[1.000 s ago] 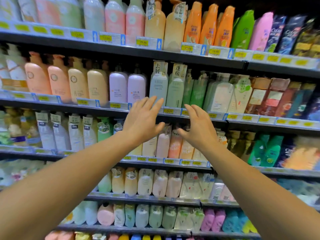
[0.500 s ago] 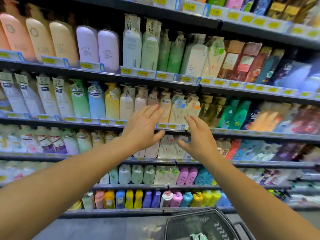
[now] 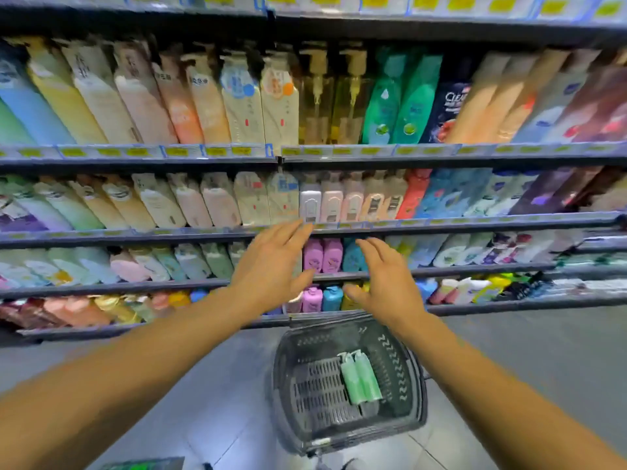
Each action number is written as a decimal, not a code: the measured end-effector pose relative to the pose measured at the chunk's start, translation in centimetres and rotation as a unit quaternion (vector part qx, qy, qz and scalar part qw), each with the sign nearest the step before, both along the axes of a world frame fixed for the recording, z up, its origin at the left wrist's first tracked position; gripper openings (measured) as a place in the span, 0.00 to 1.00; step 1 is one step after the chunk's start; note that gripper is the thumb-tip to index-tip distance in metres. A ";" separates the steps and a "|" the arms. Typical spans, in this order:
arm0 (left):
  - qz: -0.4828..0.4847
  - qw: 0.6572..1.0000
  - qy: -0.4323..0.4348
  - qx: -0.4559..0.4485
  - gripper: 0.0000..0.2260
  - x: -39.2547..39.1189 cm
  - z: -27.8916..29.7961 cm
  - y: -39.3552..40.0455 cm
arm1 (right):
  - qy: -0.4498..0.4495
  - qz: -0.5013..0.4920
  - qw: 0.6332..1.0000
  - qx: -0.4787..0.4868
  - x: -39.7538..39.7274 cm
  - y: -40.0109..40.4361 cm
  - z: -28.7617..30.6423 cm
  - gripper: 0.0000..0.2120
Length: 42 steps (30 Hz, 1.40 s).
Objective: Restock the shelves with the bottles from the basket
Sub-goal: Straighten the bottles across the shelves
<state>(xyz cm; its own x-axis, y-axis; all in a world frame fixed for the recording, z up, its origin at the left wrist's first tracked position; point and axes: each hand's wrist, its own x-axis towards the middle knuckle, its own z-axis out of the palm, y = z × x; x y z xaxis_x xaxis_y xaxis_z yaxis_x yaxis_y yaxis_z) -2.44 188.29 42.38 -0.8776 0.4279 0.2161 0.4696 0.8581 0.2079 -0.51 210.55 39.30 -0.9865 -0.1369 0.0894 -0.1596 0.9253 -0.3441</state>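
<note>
both hands, left [image 3: 271, 266] and right [image 3: 385, 283], spread empty above the basket [image 3: 288, 361] holding two green bottles [image 3: 360, 378].

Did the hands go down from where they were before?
Yes. The left hand and right hand were up by the higher shelves; now they sit lower against the shelves, just above the basket. Both are empty.
</note>
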 end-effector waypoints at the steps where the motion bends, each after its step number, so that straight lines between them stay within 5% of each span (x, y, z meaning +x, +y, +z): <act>1: 0.000 1.000 -0.016 0.005 0.35 0.4 -1.3 1.4 | -0.021 -0.003 1.000 -0.002 0.5 1.5 -1.5 0.41; 10: -0.039 0.986 -0.164 -0.020 0.32 2.4 -15.5 9.7 | -0.205 -0.041 0.978 -0.015 4.5 10.2 -16.4 0.41; 23: -0.046 0.943 -0.325 -0.051 0.35 -1.5 -40.4 14.4 | -0.354 -0.117 0.927 -0.043 4.2 14.6 -39.9 0.40; 42: -0.014 0.905 -0.414 -0.091 0.36 -4.6 -77.5 18.2 | -0.422 -0.171 0.889 -0.044 -2.5 14.7 -74.8 0.39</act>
